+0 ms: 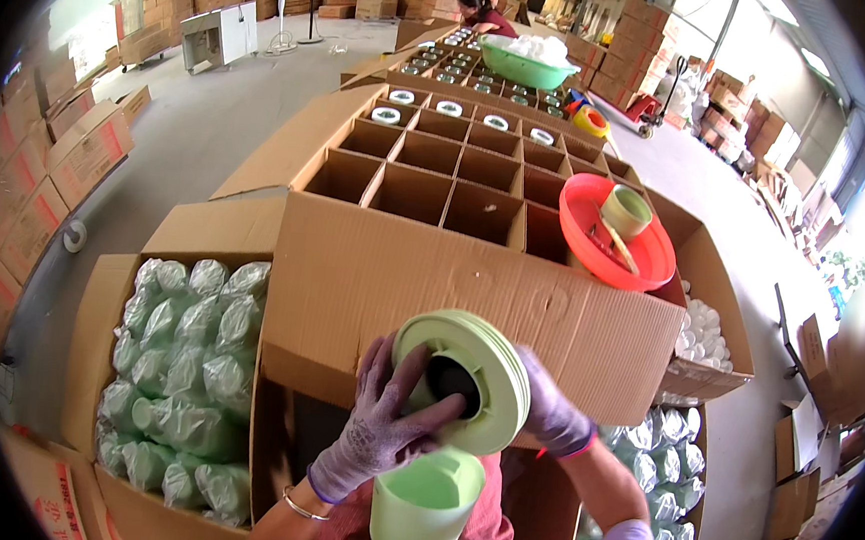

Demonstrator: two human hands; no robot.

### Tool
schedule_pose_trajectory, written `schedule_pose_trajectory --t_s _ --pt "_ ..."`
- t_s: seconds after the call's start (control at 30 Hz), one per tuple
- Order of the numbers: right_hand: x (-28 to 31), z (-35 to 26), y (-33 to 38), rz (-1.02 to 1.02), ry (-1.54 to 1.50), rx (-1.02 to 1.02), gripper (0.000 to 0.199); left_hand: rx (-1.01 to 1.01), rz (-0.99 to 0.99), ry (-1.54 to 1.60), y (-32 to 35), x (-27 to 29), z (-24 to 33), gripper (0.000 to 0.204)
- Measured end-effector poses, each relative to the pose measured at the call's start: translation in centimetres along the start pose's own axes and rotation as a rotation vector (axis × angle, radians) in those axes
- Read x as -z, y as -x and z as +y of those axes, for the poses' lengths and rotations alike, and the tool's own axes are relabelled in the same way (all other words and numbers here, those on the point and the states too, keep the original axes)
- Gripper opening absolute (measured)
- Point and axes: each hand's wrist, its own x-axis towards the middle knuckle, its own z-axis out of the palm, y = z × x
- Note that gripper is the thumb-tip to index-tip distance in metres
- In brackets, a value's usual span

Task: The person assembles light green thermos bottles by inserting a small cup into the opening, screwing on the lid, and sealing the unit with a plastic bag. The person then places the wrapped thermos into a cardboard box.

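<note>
A pale green round lid-like part [497, 375] with stepped rings and a dark central opening is held up before me, tilted. My left hand [370, 441], in a grey-purple glove, grips its left side, its fingers bent over the face and reaching to the dark opening. On the far right side my right hand [551, 409], also gloved, holds the rim; its fingertips are hidden behind the part. Below it, a pale green open-topped container [412, 530] stands upright at my lap, just under the part.
A divided carton [472, 283] stands ahead, white-topped jars in its far cells. On its right corner sits a red basin [594, 251] with a tape roll [627, 211]. Bagged green bottles [184, 383] fill a box at left; more bagged items [664, 477] lie at right. Another person [485, 15] works far off.
</note>
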Motion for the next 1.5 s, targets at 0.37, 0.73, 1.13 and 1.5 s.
schedule_pose_trajectory --t_s 0.37,0.73,1.13,1.5 --pt "13.3 9.0 -27.3 -0.443 1.312 -0.552 0.062 0.106 0.232 -0.453 -12.5 -4.1 -16.1 0.047" --pt "1.2 25.1 -46.6 -0.188 0.602 0.030 0.040 0.067 0.414 -0.283 -10.5 -8.1 -19.0 0.048" --pt "11.6 29.7 -50.5 0.095 0.739 0.244 0.042 0.068 0.473 -0.240 -10.9 -8.4 -17.9 0.043" --pt "6.6 -4.2 -26.2 0.246 0.297 0.229 0.060 0.227 0.809 1.717 -6.7 -1.0 -10.0 0.074"
